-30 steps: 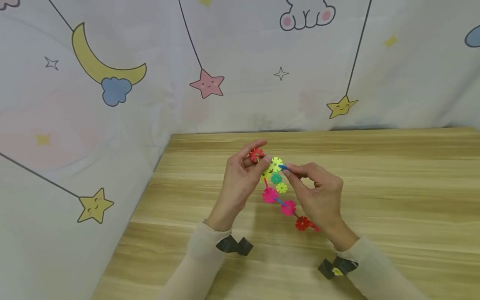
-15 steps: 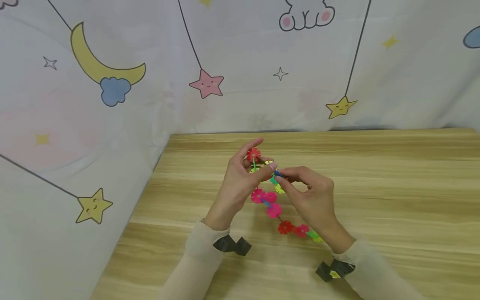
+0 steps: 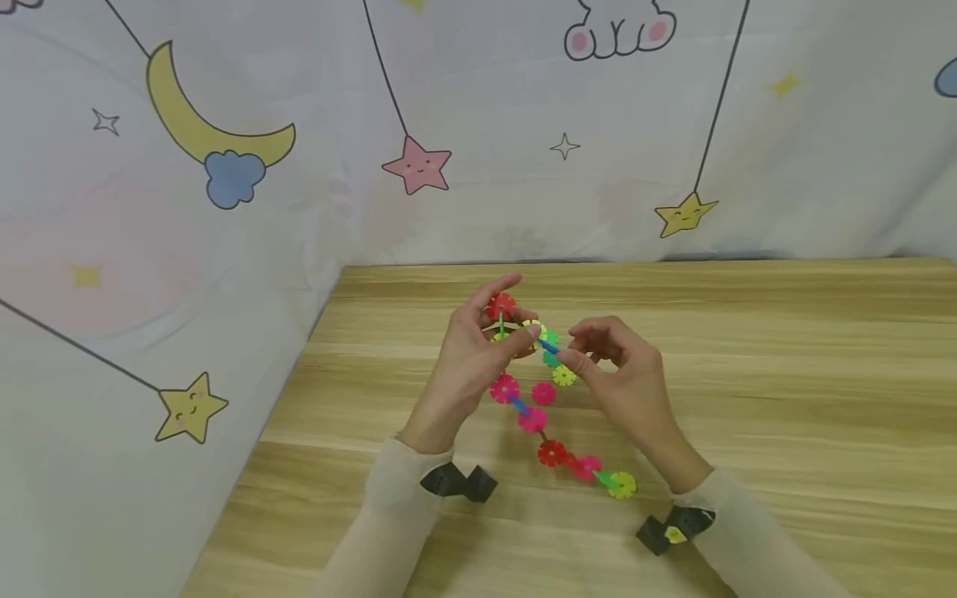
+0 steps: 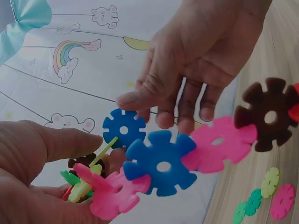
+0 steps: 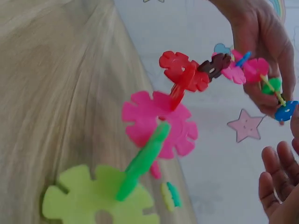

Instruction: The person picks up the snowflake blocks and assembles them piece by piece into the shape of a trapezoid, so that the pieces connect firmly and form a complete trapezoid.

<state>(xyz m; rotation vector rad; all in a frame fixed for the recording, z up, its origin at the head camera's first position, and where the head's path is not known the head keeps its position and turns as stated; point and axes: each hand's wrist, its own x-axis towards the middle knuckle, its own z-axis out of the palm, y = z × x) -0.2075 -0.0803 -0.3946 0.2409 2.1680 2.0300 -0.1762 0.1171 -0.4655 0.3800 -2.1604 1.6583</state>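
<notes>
My left hand (image 3: 467, 357) pinches a chain of slotted plastic snowflake discs between thumb and fingers. One blue disc (image 4: 112, 123) stands out at its fingertips, joined to a thin yellow disc (image 4: 110, 145) seen edge-on. My right hand (image 3: 631, 378) is beside this blue disc, its thumb tip at or just above the rim; contact is unclear. The right fingers are spread from the thumb and hold nothing visible. From the left hand the chain hangs towards the front, through pink (image 3: 532, 419), red (image 3: 552, 453) and green discs to a yellow-green disc (image 3: 622, 485). Discs inside the left grip are partly hidden.
Several loose discs lie on the wooden table (image 3: 785, 399) behind the chain, among them a pink disc (image 3: 543, 393), a yellow-green disc (image 3: 564, 376) and a teal disc (image 3: 552, 358). A printed white curtain (image 3: 508, 216) stands along the back and left edges.
The right fingers have lifted off the blue disc, which they pinched before. The hanging chain has swung left, so its green and yellow-green end now shows clear of the right hand.
</notes>
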